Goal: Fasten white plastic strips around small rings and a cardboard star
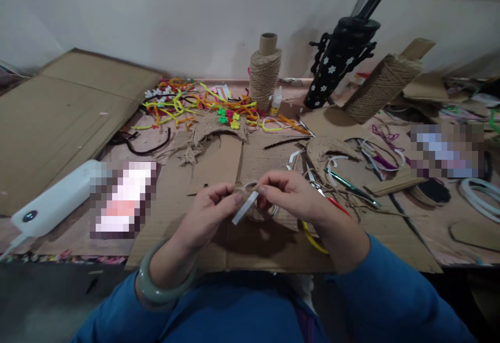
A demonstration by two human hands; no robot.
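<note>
My right hand [291, 194] pinches a white strip [245, 209] between thumb and fingertips, and its free end slants down to the left. My left hand [213, 210], with a pale green bangle on the wrist, has thumb and index finger pressed together beside the strip; what lies between them is too small to make out. A thin white ring [274, 213] shows behind and under the right fingers, partly hidden by them. Both hands are above a cardboard sheet [179, 228]. Close to the right wrist lie scissors [338, 206] with red and yellow handles, and a green pen [351, 188].
Twine-wrapped crescents [332, 149] lie ahead, one with bright flowers [228, 116]. Behind stand a twine spool [265, 70], a glue bottle [276, 102] and a black flowered holder [332, 64]. Coloured pipe cleaners [175, 106] cover the back left. A white device [58, 200] lies left.
</note>
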